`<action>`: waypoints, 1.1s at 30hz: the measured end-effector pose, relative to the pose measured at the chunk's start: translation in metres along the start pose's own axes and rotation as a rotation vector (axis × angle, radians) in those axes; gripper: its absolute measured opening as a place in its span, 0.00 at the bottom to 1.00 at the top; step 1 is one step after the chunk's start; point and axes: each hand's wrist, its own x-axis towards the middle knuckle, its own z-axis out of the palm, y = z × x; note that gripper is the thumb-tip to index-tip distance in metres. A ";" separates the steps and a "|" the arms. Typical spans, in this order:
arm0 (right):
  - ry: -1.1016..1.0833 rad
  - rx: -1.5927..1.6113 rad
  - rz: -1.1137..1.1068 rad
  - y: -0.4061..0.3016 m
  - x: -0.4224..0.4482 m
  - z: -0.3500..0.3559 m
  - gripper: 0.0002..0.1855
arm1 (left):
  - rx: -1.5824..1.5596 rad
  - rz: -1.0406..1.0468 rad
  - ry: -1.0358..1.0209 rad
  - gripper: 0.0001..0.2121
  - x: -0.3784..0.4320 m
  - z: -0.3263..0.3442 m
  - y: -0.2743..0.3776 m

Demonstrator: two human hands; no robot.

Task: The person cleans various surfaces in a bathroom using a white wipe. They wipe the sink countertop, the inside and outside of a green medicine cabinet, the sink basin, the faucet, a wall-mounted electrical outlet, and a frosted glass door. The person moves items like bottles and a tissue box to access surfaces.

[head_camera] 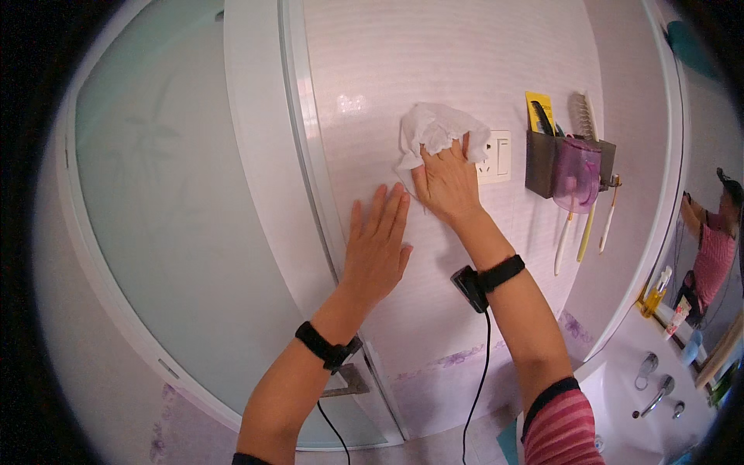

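Note:
A crumpled white cloth or wipe (439, 125) lies against the pale tiled wall (372, 81), with my right hand (450, 180) pressing it there, fingertips under its folds. Just right of the cloth is a white wall socket with a switch (501, 157), partly covered by hand and cloth. Lower and to the left, my left hand (378, 250) rests flat on the wall, fingers apart and holding nothing. Both wrists wear black straps with small devices and cables.
A grey wall holder (539, 165) carries combs, a purple cup (576, 174) and toothbrushes. At lower right are a washbasin (619, 407) with a tap, bottles and a mirror (706, 145). A frosted glass door (168, 203) with a metal handle (354, 381) stands left.

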 end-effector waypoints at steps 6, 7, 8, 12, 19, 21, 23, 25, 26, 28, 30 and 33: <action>-0.232 0.115 0.135 -0.023 -0.057 -0.002 0.18 | -0.029 -0.119 0.055 0.37 -0.012 -0.016 0.002; -0.186 0.136 0.115 -0.021 -0.066 0.002 0.19 | -0.053 -0.097 0.075 0.37 -0.012 -0.018 0.001; -0.209 0.065 0.067 -0.014 -0.068 0.004 0.19 | -0.078 -0.075 0.096 0.37 -0.012 -0.019 0.001; -0.330 0.034 0.027 -0.010 -0.025 -0.002 0.21 | -0.068 -0.037 0.135 0.32 -0.017 -0.026 0.000; 0.062 -0.057 0.108 -0.018 0.022 0.016 0.22 | -0.244 -0.116 0.241 0.30 -0.019 -0.021 0.008; -0.053 -0.034 0.217 -0.033 0.006 0.007 0.21 | -0.260 -0.133 0.245 0.30 -0.024 -0.021 0.003; -0.216 0.038 0.318 -0.044 -0.019 0.005 0.20 | -0.255 -0.121 0.250 0.29 -0.026 -0.020 -0.002; -0.308 0.087 0.382 -0.049 -0.057 0.014 0.20 | -0.260 -0.111 0.260 0.29 -0.024 -0.020 -0.002; -0.226 0.129 0.355 -0.048 -0.077 0.016 0.21 | -0.273 -0.104 0.272 0.29 -0.020 -0.020 0.000; -0.057 0.226 0.300 -0.048 -0.113 0.023 0.22 | -0.288 -0.103 0.277 0.29 -0.012 -0.019 0.002; -0.087 0.190 0.263 -0.042 -0.129 0.019 0.24 | -0.303 -0.119 0.259 0.29 -0.004 -0.016 0.005; 0.054 0.053 0.319 -0.015 -0.118 0.006 0.25 | -0.208 -0.087 0.187 0.30 0.012 -0.019 0.010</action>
